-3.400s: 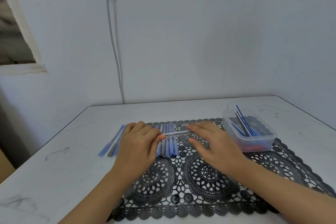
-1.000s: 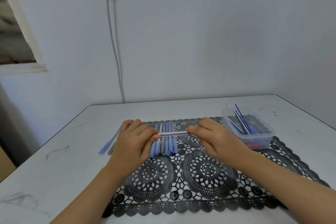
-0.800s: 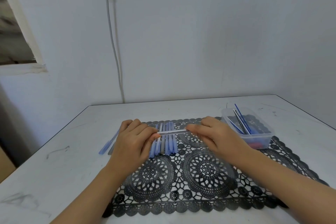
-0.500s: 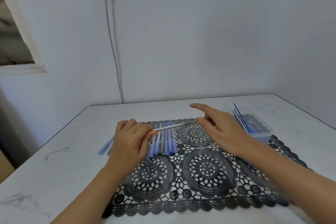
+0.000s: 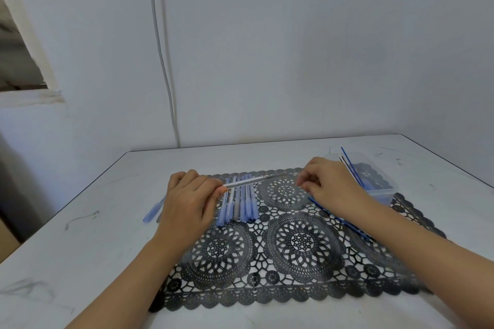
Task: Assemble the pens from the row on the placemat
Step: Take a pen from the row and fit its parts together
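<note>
My left grip (image 5: 187, 203) is clamped on the clear barrel (image 5: 242, 182) just over the pen row (image 5: 240, 204) on the placemat (image 5: 302, 243), my right grip (image 5: 330, 187) pinching a thin blue refill (image 5: 316, 203) near its mouth, and if I come in off-line that refill bends, skids past, or knocks the row crooked.

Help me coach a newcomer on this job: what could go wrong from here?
The left hand pinches the clear barrel at one end only, so its free tip may waver; the thin blue refill that the right hand seems to hold could miss the opening or bend. The barrel hangs over the row of pens, so a slip could scatter them. The right hand is close beside the clear container and might knock it.
</note>
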Demonstrator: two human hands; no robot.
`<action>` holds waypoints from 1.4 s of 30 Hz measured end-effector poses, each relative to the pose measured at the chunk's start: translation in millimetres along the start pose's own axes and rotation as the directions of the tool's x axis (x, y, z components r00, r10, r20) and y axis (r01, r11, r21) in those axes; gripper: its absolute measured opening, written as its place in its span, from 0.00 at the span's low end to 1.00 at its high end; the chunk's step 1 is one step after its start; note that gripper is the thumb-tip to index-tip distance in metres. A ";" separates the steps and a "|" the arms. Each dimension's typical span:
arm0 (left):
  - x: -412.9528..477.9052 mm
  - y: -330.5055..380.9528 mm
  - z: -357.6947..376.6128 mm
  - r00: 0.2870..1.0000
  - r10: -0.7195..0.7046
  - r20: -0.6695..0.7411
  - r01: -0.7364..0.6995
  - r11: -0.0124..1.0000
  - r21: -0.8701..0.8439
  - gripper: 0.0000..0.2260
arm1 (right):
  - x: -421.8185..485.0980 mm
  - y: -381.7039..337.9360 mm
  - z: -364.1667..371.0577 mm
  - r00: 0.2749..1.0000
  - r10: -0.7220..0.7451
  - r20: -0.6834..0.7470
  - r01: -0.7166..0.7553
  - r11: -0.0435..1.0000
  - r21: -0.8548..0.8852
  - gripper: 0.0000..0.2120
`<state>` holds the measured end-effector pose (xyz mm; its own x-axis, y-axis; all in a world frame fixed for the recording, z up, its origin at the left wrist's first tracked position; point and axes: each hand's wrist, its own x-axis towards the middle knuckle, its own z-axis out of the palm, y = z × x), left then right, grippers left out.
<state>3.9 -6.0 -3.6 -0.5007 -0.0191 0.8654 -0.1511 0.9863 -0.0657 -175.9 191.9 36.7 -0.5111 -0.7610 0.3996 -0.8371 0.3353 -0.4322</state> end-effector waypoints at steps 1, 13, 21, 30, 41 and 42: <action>0.0 0.1 -0.1 1.000 0.002 0.001 -0.002 1.000 0.000 0.13 | -0.3 1.3 2.8 1.000 -0.009 0.022 0.010 0.999 -0.033 0.08; -0.1 0.9 0.6 1.000 0.021 -0.006 -0.021 1.000 0.011 0.13 | -5.0 4.3 24.1 0.982 -0.018 0.187 0.036 0.995 -0.094 0.11; -1.1 0.7 0.9 1.000 0.026 -0.003 -0.026 1.000 0.012 0.14 | -7.5 10.8 35.1 0.963 -0.005 0.271 0.049 0.986 -0.156 0.10; -1.3 1.0 1.1 1.000 0.028 -0.006 -0.028 1.000 0.010 0.14 | -8.7 5.6 31.3 0.945 0.021 0.326 0.049 0.977 -0.205 0.19; -1.5 -0.5 1.8 0.999 0.043 0.005 -0.043 0.998 0.042 0.14 | -14.4 -10.7 7.3 0.982 -0.158 -0.104 0.148 0.984 -0.101 0.17; -1.4 -0.4 1.8 0.999 0.048 0.006 -0.048 0.998 0.042 0.14 | -15.3 -10.5 7.7 0.979 -0.171 -0.113 0.160 0.982 -0.099 0.16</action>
<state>3.1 -6.6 -5.6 -0.5121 0.0275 0.8585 -0.1624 0.9784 -0.1282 -157.7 195.7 28.9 -0.3788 -0.7397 0.5562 -0.9235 0.2622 -0.2802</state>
